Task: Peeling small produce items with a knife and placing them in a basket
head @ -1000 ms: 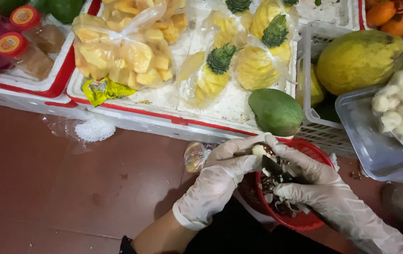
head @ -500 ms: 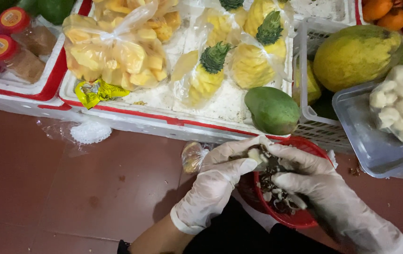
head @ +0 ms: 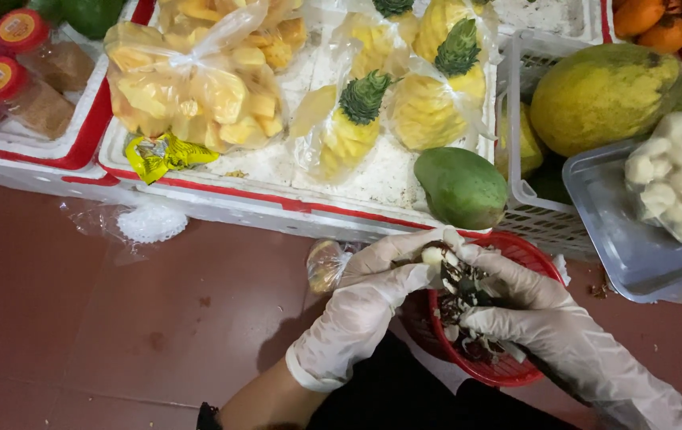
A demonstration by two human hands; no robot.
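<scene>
Both my hands wear thin white gloves and meet over a small red plastic basket (head: 528,255) low in the head view. My left hand (head: 365,299) pinches a small pale, partly peeled fruit (head: 433,255) at the basket's rim. My right hand (head: 528,310) touches the same fruit from the right, fingers curled; any tool in it is hidden. Dark peel scraps and pale bits (head: 468,306) lie inside the basket under my fingers.
A white foam tray (head: 277,203) holds bagged yellow fruit pieces, peeled pineapples and a green mango (head: 460,187). A white basket (head: 544,215) holds a large yellow-green fruit. A clear tub (head: 627,247) of pale peeled pieces sits right. Red-lidded jars (head: 6,56) stand far left.
My hands have stayed over the red basket, fingers shifting slightly on the small fruit. The view has drifted a little.
</scene>
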